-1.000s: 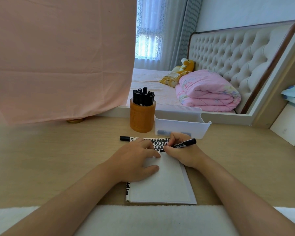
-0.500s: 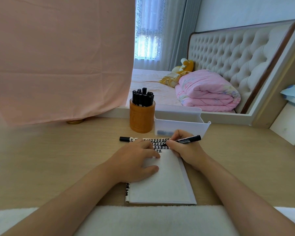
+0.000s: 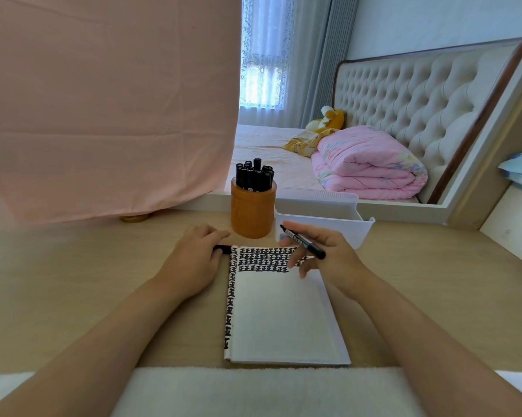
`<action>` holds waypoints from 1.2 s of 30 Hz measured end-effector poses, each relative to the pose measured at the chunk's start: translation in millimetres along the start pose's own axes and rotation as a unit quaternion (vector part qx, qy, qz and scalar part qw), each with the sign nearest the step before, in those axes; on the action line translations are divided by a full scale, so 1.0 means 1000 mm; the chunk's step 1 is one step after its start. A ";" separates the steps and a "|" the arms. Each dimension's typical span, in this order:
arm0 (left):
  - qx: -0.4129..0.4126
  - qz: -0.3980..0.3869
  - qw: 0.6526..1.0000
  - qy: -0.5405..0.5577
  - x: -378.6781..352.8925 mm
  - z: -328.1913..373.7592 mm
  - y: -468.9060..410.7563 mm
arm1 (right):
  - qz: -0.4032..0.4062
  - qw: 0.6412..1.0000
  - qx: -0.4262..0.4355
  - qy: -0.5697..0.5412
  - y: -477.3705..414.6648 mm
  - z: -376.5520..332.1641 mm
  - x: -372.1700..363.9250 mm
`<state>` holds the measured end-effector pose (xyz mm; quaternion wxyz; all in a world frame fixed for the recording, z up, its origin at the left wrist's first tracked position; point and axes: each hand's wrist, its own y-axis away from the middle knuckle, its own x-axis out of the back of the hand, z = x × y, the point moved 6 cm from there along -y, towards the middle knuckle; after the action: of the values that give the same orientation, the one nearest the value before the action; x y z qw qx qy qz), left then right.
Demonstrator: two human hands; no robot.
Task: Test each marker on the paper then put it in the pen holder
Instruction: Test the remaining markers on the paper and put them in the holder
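Observation:
A white pad of paper lies on the desk, its top and left edge filled with black marks. My right hand holds an uncapped black marker lifted off the paper's top right corner, tip pointing up and left. My left hand rests on the desk left of the pad, fingers over a black marker cap; whether it grips the cap is unclear. An orange wooden pen holder with several black markers stands just behind the pad.
A white plastic bin sits right of the pen holder. Pink cloth hangs at the back left over a mirror frame. A white box stands at the far right. White fabric lies along the desk's near edge.
My right hand has lifted the marker off the paper and turned its tip up and left. My left hand has slid off the pad to the cap at the top left.

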<state>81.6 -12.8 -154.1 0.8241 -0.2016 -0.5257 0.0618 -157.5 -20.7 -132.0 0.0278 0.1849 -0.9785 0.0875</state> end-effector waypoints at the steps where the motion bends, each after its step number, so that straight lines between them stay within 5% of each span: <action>1: 0.010 -0.012 1.000 -0.007 -0.003 -0.004 0.000 | -0.008 1.000 -0.013 -0.025 0.000 0.001 -0.002; 5: 0.022 -0.032 0.999 -0.007 -0.004 -0.011 -0.003 | -0.026 0.999 -0.026 -0.038 0.000 0.000 -0.007; 11: 0.022 0.044 0.998 0.051 0.013 -0.009 -0.004 | 0.030 0.989 0.018 0.143 -0.002 -0.006 -0.006; 18: -0.084 0.028 0.991 0.105 0.017 0.029 0.002 | 0.060 0.929 0.080 0.356 0.001 -0.009 -0.014; 36: -0.108 -0.053 0.987 0.104 0.005 0.043 0.004 | -0.019 0.893 0.176 0.414 0.004 -0.011 -0.028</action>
<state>46.1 3.9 -136.4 0.8499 -0.2669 -0.4503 -0.0604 -132.8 -4.8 -124.1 0.3990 0.1523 -0.8431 0.3267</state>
